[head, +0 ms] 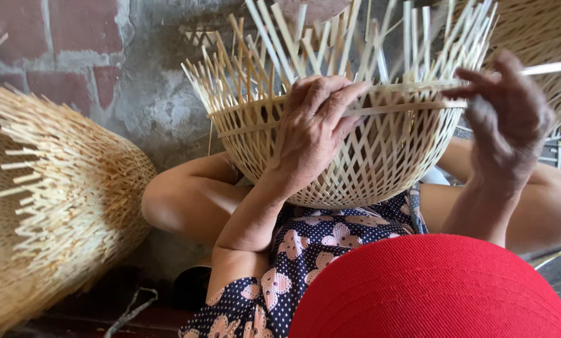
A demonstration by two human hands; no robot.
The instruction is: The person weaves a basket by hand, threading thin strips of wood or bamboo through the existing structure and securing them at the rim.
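The left hand (pixel 311 128) pressed a flat strip (pixel 405 109) against the basket (pixel 380 156) rim, fingers together; the right hand (pixel 506 119) pinched that strip's far end; stacked baskets (pixel 55 200) lay left of it.

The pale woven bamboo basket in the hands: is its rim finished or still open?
Still open. The pale woven bamboo basket has loose strip ends sticking up above the band that the left hand and right hand hold.
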